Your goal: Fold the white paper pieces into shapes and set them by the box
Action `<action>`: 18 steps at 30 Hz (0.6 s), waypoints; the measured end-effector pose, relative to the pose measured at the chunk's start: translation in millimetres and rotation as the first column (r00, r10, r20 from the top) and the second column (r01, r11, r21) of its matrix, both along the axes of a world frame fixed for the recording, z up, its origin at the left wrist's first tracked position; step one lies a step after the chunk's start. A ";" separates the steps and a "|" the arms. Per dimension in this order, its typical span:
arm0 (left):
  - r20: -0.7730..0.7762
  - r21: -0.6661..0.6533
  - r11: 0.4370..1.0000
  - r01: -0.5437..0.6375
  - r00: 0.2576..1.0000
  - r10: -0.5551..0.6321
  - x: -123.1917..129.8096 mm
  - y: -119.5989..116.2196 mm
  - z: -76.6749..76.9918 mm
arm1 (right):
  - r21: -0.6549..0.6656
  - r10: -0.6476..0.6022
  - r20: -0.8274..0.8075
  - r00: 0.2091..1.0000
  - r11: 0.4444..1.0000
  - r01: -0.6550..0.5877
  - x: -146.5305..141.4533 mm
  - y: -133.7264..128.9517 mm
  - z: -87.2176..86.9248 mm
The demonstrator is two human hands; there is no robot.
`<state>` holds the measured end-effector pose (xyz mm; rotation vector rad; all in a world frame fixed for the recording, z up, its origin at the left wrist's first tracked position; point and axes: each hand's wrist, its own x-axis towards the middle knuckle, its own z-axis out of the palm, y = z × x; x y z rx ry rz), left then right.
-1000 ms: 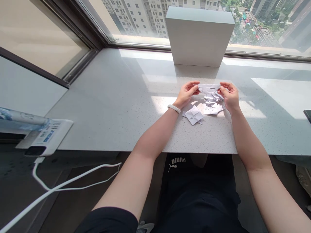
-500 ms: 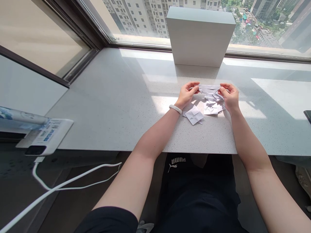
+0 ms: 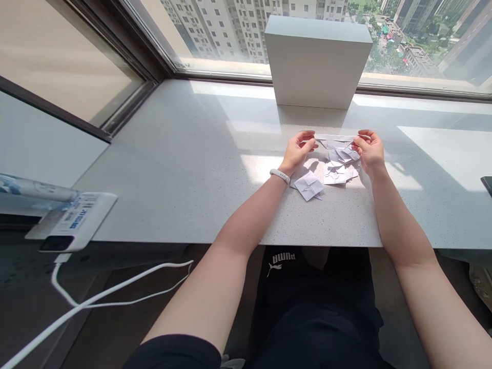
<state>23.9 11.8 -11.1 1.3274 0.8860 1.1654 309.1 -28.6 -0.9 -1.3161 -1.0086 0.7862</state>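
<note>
Speckled pale counter (image 3: pixel 165 189) spans the frame beneath a window (image 3: pixel 223 36) with a dark frame; buildings and trees are visible outside. Sunlight forms bright patches on the surface.

Left hand (image 3: pixel 299 149) and right hand (image 3: pixel 369 151) are positioned right of centre, facing each other. Between them, a folded white paper strip (image 3: pixel 336 138) runs roughly level across the frame, above the counter's loose papers. Left thumb and fingers are nearly closed, pinching the strip's left end. Right thumb and fingers are likewise nearly closed, pinching its right end. Contact under the fingertips is too small to see in detail.

Directly below the strip in the frame lies a loose pile of folded papers (image 3: pixel 338 173). Just left of this pile, a folded paper square (image 3: pixel 308 185) lies turned cornerwise, with other paper under it. A white wristband (image 3: pixel 280 176) encircles the left wrist.

At upper centre-right, a white box (image 3: pixel 317 69) stands upright against the window side. At lower left, a white cable (image 3: pixel 57 279) is plugged into a white device (image 3: pixel 79 220).
</note>
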 end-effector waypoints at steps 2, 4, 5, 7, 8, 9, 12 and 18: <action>-0.009 -0.011 1.000 -0.028 1.000 0.028 1.8 0.6 -2.8 | -0.041 -0.006 0.008 1.000 0.999 0.006 14.2 18.4 6.3; -0.027 -0.005 0.999 -0.041 0.999 0.040 3.8 0.3 -5.2 | -0.080 -0.044 0.000 0.999 0.996 0.044 27.2 41.5 12.6; -0.034 0.001 0.999 -0.041 0.999 0.041 4.7 -0.2 -6.0 | -0.111 -0.080 -0.010 0.997 0.991 0.078 32.4 54.1 15.2; -0.042 0.008 0.999 -0.037 0.998 0.037 5.9 -1.5 -6.6 | -0.187 -0.145 -0.024 0.989 0.973 0.139 39.4 79.4 19.0; -0.043 0.006 0.999 -0.036 0.998 0.036 6.1 -2.2 -6.5 | -0.217 -0.163 -0.019 0.986 0.964 0.155 41.3 91.4 20.4; -0.041 0.001 0.999 -0.036 0.999 0.036 6.0 -2.9 -6.2 | -0.238 -0.177 -0.009 0.984 0.956 0.170 42.4 102.8 21.6; -0.030 -0.008 0.999 -0.032 0.999 0.031 4.5 -4.9 -5.3 | -0.262 -0.233 0.049 0.971 0.935 0.237 42.9 131.5 25.1; -0.025 0.004 1.000 -0.008 1.000 0.009 2.5 -8.3 -4.0 | -0.258 -0.252 0.184 0.950 0.920 0.294 54.7 167.2 21.8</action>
